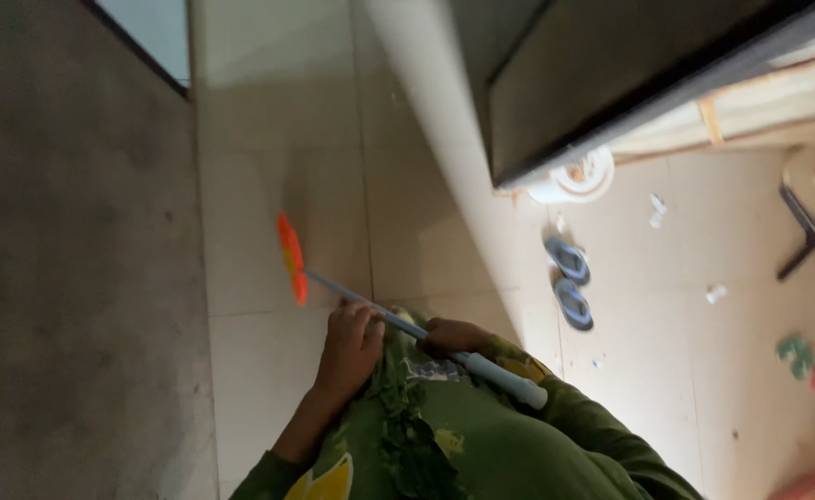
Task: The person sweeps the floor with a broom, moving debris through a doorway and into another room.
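orange broom head [291, 257], pale handle [426, 335] (white-blue), green sleeves [556, 444]

— What am I wearing on this feed?
— I see a green long-sleeved top [482, 444] with darker leafy patterning, a pale printed patch on the chest and a yellow shape near the left sleeve [269, 477]. Both hands are bare.

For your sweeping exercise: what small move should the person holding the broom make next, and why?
Probably draw the orange broom head back across the floor tiles toward the feet. Both the left hand and the right hand grip the pale handle, and the head sits extended ahead.
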